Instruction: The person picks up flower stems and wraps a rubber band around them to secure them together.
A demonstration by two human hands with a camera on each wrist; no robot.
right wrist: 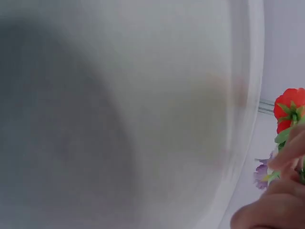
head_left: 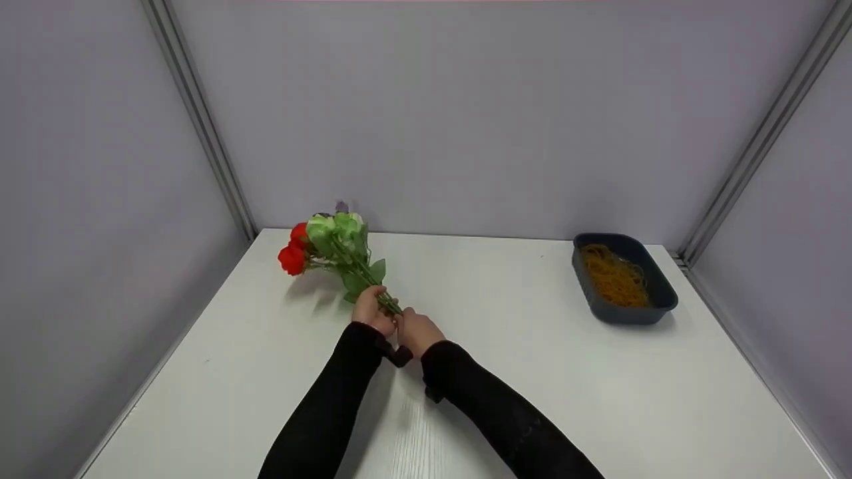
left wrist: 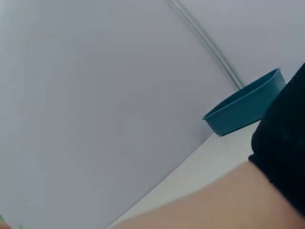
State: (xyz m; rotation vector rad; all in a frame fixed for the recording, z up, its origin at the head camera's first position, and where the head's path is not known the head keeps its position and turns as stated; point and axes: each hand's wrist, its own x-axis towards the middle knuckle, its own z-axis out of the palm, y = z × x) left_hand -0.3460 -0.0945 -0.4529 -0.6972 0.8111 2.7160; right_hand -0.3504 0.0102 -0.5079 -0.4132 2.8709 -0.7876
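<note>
A bouquet of flowers (head_left: 339,239) slants up and to the left over the white table, with red, pale green and purple blooms and green leaves. My left hand (head_left: 373,311) grips its stems (head_left: 389,303) below the leaves. Close beside it, my right hand (head_left: 421,332) pinches the lower stem ends, its fingers partly hidden. In the right wrist view, a red flower (right wrist: 289,109) and a purple flower (right wrist: 262,176) show past blurred fingers (right wrist: 274,210). The left wrist view catches mainly a bare forearm or hand and a black sleeve (left wrist: 283,138).
A dark blue-grey container (head_left: 629,315) stands at the back right of the white table (head_left: 506,293), with many yellowish rubber bands (head_left: 609,276) in it. Pale panels (head_left: 466,120) with grey metal posts (head_left: 200,120) enclose the back and sides.
</note>
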